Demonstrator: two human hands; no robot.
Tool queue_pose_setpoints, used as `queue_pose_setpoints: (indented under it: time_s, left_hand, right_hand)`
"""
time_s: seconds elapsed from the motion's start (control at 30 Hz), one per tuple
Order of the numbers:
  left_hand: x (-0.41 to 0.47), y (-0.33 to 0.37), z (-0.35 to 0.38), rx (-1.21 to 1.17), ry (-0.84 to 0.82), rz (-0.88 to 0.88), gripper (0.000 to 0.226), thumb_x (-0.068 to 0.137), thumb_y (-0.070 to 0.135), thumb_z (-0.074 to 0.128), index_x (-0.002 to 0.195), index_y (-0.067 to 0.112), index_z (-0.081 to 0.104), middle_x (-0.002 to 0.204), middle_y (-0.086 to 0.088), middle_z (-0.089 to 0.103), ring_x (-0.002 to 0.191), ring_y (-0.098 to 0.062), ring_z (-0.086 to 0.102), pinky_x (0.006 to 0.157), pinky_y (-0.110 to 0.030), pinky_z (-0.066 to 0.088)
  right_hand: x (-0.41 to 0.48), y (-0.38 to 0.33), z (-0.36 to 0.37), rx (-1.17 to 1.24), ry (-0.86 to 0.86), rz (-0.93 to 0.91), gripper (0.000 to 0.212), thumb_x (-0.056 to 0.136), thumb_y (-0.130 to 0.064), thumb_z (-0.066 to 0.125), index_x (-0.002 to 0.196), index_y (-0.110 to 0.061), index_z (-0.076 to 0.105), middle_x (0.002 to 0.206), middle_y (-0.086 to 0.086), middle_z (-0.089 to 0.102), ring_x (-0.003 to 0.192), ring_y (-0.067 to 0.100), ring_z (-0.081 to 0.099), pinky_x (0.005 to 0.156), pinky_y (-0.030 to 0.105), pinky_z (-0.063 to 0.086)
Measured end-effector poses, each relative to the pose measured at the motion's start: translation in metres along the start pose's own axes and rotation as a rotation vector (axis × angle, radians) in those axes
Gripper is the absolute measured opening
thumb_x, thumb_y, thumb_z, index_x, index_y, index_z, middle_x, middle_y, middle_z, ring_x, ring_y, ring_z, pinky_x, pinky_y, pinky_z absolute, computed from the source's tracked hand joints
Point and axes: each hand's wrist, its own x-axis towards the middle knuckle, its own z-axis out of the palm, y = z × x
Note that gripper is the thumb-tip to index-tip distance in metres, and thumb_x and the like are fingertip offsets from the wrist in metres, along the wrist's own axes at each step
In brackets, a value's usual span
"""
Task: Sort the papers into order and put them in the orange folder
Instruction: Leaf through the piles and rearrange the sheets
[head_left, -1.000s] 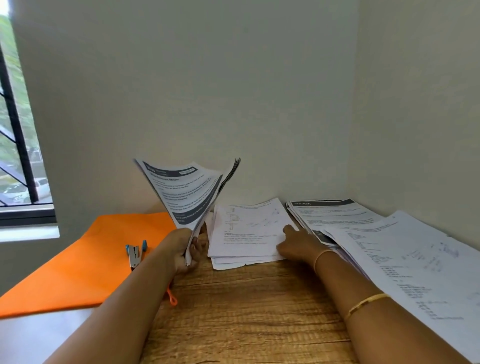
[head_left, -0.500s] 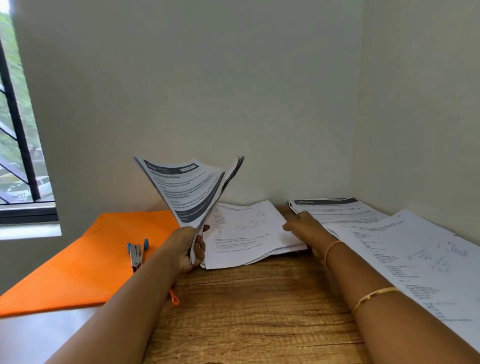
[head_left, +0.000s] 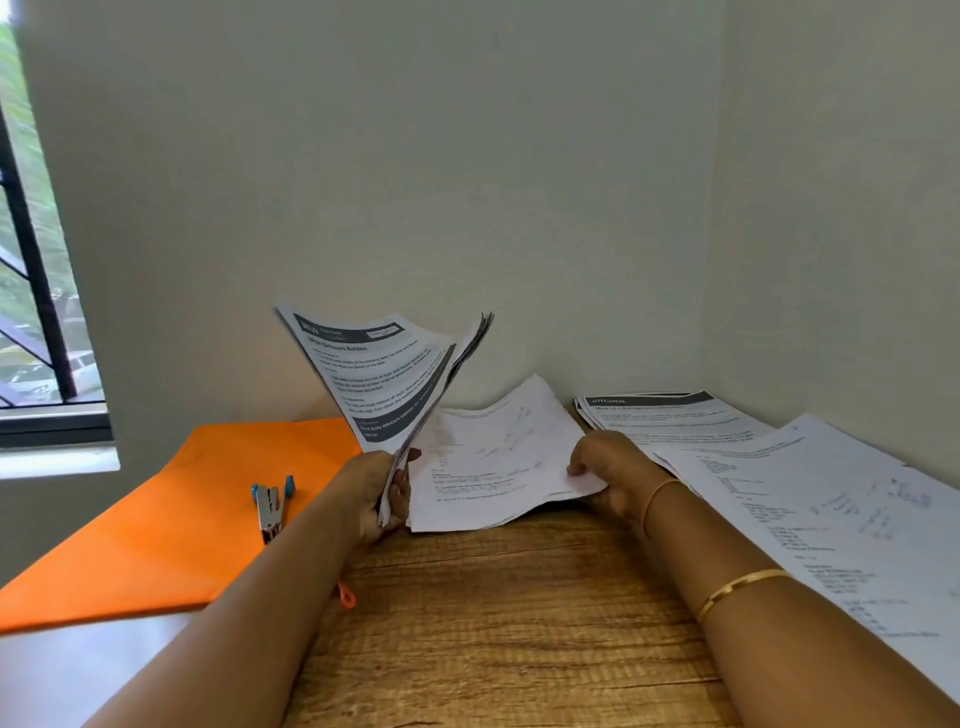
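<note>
My left hand grips the bottom edge of a sheaf of printed papers, held upright and fanned above the wooden table. My right hand pinches the right edge of a white paper stack in the middle, lifting that side off the table. The orange folder lies flat on the left. A further pile headed "KITCHEN" sits at the back right, and a large printed sheet lies along the right wall.
A stapler with blue ends rests on the folder. An orange loop sticks out beside my left forearm. Walls close the corner behind and to the right. A window is at the left.
My right hand went from resting on the middle stack to gripping its right edge and raising it, so the stack now curls up off the table. My left hand stayed put.
</note>
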Motion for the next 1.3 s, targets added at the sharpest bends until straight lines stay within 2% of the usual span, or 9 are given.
queue_pose_setpoints:
  time_s: [0.1, 0.2, 0.3, 0.43, 0.67, 0.83, 1.07, 1.2, 1.3]
  left_hand:
    - [0.007, 0.001, -0.004, 0.261, 0.145, 0.124, 0.02, 0.099, 0.014, 0.039, 0.095, 0.005, 0.056, 0.056, -0.007, 0.049, 0.038, -0.013, 0.045, 0.036, -0.015, 0.034]
    - [0.008, 0.003, -0.007, 0.642, 0.326, 0.324, 0.015, 0.098, 0.013, 0.04, 0.094, 0.004, 0.051, 0.089, -0.018, 0.055, 0.075, -0.029, 0.052, 0.063, -0.029, 0.039]
    - [0.005, 0.002, -0.007, 0.954, 0.372, 0.424, 0.017, 0.098, 0.012, 0.039, 0.095, 0.002, 0.053, 0.094, -0.014, 0.051, 0.072, -0.019, 0.044, 0.059, -0.03, 0.031]
    - [0.004, 0.001, -0.006, 1.042, 0.39, 0.393, 0.033, 0.096, 0.013, 0.046, 0.125, -0.002, 0.043, 0.097, -0.009, 0.045, 0.084, -0.02, 0.043, 0.054, -0.027, 0.03]
    - [0.007, -0.002, -0.007, 1.06, 0.404, 0.354, 0.024, 0.089, 0.012, 0.052, 0.111, 0.001, 0.048, 0.102, -0.012, 0.054, 0.085, -0.023, 0.047, 0.059, -0.029, 0.034]
    - [0.013, -0.009, -0.002, 0.965, 0.405, 0.437, 0.047, 0.09, 0.007, 0.054, 0.134, 0.005, 0.037, 0.126, -0.016, 0.054, 0.104, -0.029, 0.054, 0.069, -0.03, 0.039]
    - [0.01, -0.014, 0.007, 1.094, 0.219, 0.625, 0.041, 0.1, 0.013, 0.043, 0.14, 0.007, 0.041, 0.145, -0.011, 0.042, 0.132, -0.024, 0.039, 0.102, -0.029, 0.031]
    - [0.002, -0.009, 0.009, 0.962, 0.312, 0.827, 0.035, 0.103, 0.026, 0.033, 0.111, 0.01, 0.063, 0.117, -0.011, 0.062, 0.104, -0.022, 0.054, 0.076, -0.027, 0.035]
    - [-0.007, -0.001, 0.014, 0.371, 0.098, 0.593, 0.037, 0.099, 0.044, 0.038, 0.089, 0.018, 0.062, 0.1, -0.01, 0.065, 0.087, -0.022, 0.059, 0.08, -0.037, 0.047]
  right_hand:
    - [0.001, -0.004, -0.009, -0.288, 0.185, -0.247, 0.016, 0.082, 0.006, 0.047, 0.085, -0.002, 0.06, 0.083, 0.011, 0.054, 0.082, 0.027, 0.049, 0.057, 0.026, 0.034]
    - [-0.004, -0.008, -0.02, -0.279, 0.319, -0.39, 0.022, 0.082, 0.003, 0.043, 0.089, -0.001, 0.064, 0.083, 0.011, 0.057, 0.08, 0.027, 0.051, 0.053, 0.025, 0.032]
    - [-0.01, -0.015, -0.034, -0.195, 0.491, -0.453, 0.023, 0.078, 0.006, 0.042, 0.087, 0.004, 0.063, 0.08, 0.014, 0.058, 0.074, 0.029, 0.049, 0.053, 0.026, 0.032]
    - [-0.02, -0.018, -0.045, -0.073, 0.682, -0.537, 0.03, 0.076, 0.008, 0.039, 0.091, 0.0, 0.064, 0.083, 0.01, 0.059, 0.074, 0.028, 0.05, 0.063, 0.027, 0.036]
    - [-0.015, -0.018, -0.055, 0.118, 0.887, -0.577, 0.033, 0.079, 0.008, 0.038, 0.096, 0.001, 0.065, 0.085, 0.007, 0.057, 0.08, 0.025, 0.052, 0.064, 0.024, 0.036]
    - [-0.01, -0.015, -0.054, 0.288, 0.819, -0.483, 0.033, 0.075, 0.006, 0.035, 0.086, -0.005, 0.063, 0.084, 0.009, 0.058, 0.075, 0.027, 0.053, 0.052, 0.02, 0.04]
    - [0.003, -0.013, -0.041, 0.651, 0.394, -0.152, 0.029, 0.08, 0.013, 0.042, 0.074, -0.01, 0.059, 0.092, 0.015, 0.062, 0.083, 0.034, 0.063, 0.077, 0.046, 0.056]
    - [0.002, -0.01, -0.035, 0.749, 0.183, -0.121, 0.028, 0.082, 0.016, 0.04, 0.084, -0.005, 0.058, 0.101, 0.017, 0.059, 0.091, 0.036, 0.06, 0.084, 0.047, 0.053]
    - [-0.002, -0.011, -0.028, 0.658, 0.064, -0.145, 0.033, 0.081, 0.016, 0.039, 0.094, -0.006, 0.06, 0.106, 0.018, 0.06, 0.087, 0.032, 0.059, 0.08, 0.042, 0.053]
